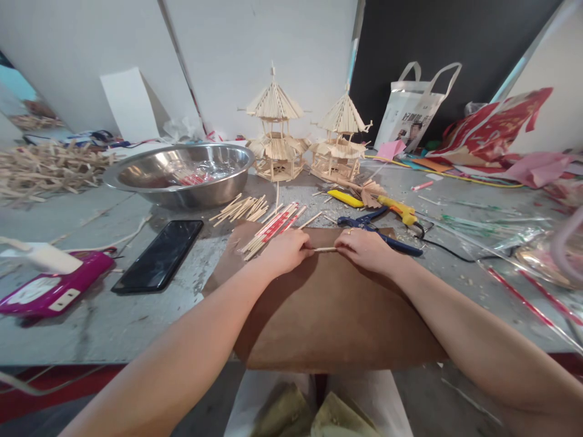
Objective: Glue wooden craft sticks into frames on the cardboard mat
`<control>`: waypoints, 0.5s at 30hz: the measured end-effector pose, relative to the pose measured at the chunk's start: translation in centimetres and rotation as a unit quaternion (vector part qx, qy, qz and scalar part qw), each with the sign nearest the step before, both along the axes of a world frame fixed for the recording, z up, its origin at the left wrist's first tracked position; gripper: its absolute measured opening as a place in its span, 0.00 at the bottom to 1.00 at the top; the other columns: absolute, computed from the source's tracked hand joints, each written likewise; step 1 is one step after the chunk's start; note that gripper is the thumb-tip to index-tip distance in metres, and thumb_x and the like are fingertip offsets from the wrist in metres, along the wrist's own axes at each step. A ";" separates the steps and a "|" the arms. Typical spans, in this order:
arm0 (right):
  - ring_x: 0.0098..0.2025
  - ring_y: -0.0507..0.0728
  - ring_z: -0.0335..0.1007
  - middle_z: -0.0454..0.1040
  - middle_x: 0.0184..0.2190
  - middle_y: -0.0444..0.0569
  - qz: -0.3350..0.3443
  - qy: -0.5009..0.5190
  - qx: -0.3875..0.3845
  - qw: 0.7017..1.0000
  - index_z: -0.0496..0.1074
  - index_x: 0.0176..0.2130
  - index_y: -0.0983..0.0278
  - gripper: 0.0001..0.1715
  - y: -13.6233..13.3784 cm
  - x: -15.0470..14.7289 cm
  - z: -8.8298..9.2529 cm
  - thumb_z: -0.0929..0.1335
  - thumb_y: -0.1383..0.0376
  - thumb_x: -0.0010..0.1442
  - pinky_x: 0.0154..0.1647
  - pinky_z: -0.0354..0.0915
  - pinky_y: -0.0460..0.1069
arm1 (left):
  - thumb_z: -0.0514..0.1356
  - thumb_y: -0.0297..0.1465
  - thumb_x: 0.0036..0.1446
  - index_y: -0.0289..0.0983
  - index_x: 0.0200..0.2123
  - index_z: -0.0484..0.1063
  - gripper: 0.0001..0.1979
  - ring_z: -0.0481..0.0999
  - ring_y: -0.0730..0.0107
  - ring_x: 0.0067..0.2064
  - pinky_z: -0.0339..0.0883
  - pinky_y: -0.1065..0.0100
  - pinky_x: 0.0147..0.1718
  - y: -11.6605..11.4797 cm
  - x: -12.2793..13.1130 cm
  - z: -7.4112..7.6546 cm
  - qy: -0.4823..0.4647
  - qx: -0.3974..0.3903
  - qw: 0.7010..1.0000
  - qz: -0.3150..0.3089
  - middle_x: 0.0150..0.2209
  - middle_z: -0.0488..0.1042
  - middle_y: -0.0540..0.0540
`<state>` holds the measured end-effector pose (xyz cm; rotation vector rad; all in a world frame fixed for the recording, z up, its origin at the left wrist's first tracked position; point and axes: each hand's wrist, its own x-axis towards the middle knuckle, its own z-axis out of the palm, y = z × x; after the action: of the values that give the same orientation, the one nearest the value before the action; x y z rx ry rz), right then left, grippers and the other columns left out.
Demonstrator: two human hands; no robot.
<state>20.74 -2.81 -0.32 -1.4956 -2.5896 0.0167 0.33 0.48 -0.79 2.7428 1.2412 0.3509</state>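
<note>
Between my two hands a short thin wooden stick (325,249) lies level, just above or on a brown board (328,315). My left hand (288,247) pinches its left end, and my right hand (364,247) pinches the right end. Right beside my left hand is a bundle of wooden chopsticks (268,233), some in red-and-white paper. Blue-handled pliers (396,243) lie just behind my right hand, with a yellow glue gun (398,209) and a yellow utility knife (346,198) farther back. Shorter cut sticks (241,208) lie in a loose pile behind the bundle.
Two pagoda models of sticks (276,145) stand at the back. A steel basin (182,197) holds plastic wrappers. On the left are a black phone (159,256), a magenta power strip (86,282) and a heap of sticks (40,173). A white bag (405,115) stands back right.
</note>
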 end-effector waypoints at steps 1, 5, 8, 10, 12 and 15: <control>0.37 0.52 0.63 0.69 0.34 0.47 -0.001 0.001 0.000 1.000 0.68 0.34 0.62 0.12 0.0 0.0 0.0 0.58 0.64 0.57 0.35 0.56 0.45 | 0.54 0.33 0.50 0.37 0.28 0.69 0.07 0.66 0.70 0.34 0.59 0.69 0.33 0.0 0.0 0.0 0.003 0.000 1.000 -0.002 0.30 0.69 0.48; 0.37 0.52 0.63 0.69 0.34 0.46 -0.001 -0.002 0.000 1.000 0.68 0.35 0.62 0.12 0.0 0.0 0.0 0.57 0.65 0.57 0.34 0.56 0.44 | 0.53 0.31 0.50 0.37 0.28 0.69 0.07 0.67 0.69 0.34 0.59 0.68 0.33 -0.1 0.1 0.2 0.014 -0.003 1.000 -0.007 0.30 0.69 0.47; 0.37 0.52 0.63 0.69 0.34 0.47 0.000 -0.007 0.001 1.000 0.68 0.35 0.62 0.12 0.0 0.0 0.0 0.58 0.65 0.57 0.34 0.56 0.44 | 0.52 0.31 0.50 0.37 0.28 0.69 0.07 0.67 0.69 0.35 0.59 0.69 0.34 -0.2 0.2 0.2 0.017 -0.007 1.000 -0.001 0.30 0.69 0.47; 0.37 0.52 0.62 0.69 0.34 0.47 0.002 -0.007 0.001 1.000 0.68 0.35 0.61 0.12 0.0 0.0 -0.1 0.58 0.65 0.57 0.33 0.56 0.44 | 0.52 0.30 0.50 0.36 0.28 0.69 0.07 0.67 0.69 0.34 0.60 0.69 0.34 -0.2 0.2 0.2 0.017 -0.009 1.000 0.004 0.30 0.69 0.47; 0.37 0.52 0.62 0.69 0.34 0.46 0.002 -0.006 0.001 1.000 0.68 0.34 0.61 0.12 0.1 0.0 -0.2 0.58 0.65 0.57 0.33 0.56 0.45 | 0.52 0.31 0.50 0.37 0.28 0.69 0.07 0.67 0.70 0.34 0.60 0.69 0.33 -0.2 0.2 0.2 0.016 -0.010 1.000 0.005 0.30 0.69 0.47; 0.38 0.52 0.62 0.69 0.35 0.47 -0.007 0.009 0.004 1.000 0.68 0.35 0.61 0.10 0.0 -0.2 -0.3 0.59 0.64 0.56 0.34 0.56 0.45 | 0.53 0.31 0.50 0.36 0.27 0.69 0.06 0.68 0.70 0.33 0.60 0.70 0.33 -0.3 0.3 0.3 0.016 -0.011 1.000 0.004 0.30 0.70 0.48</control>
<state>20.53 -2.82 -0.58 -1.5036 -2.5617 0.0182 0.68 0.19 -0.53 2.7357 1.2554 0.2927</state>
